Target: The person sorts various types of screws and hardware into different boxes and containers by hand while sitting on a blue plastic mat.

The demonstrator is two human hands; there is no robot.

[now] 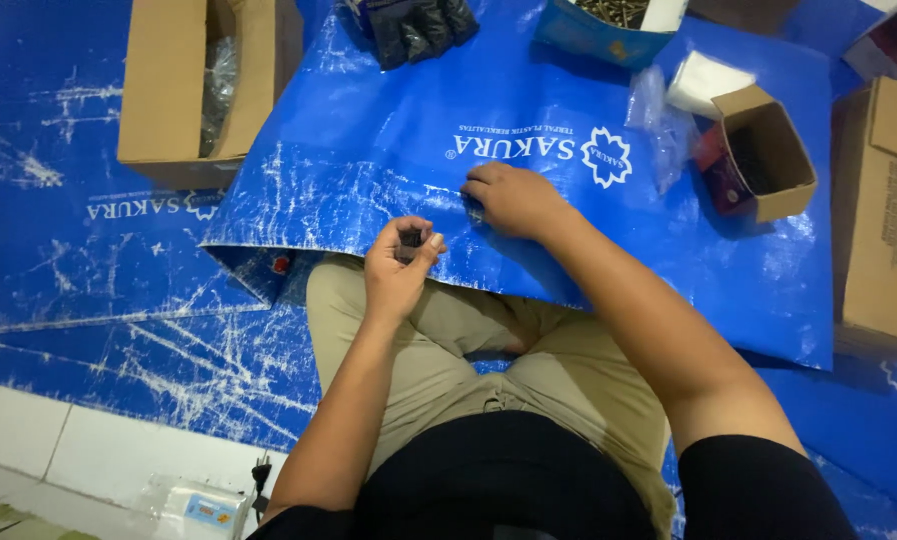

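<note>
The left hand (401, 262) pinches a small dark part (410, 241) while the right hand (514, 199), fingers curled, presses the blue tarp (369, 160) near its front edge.

Open blue tarp (369, 170) ahead of both hands, free to reach across. Blocked left by tall cardboard box (169, 90), right by small open carton (769, 155), ahead by dark gloves (419, 28).
</note>
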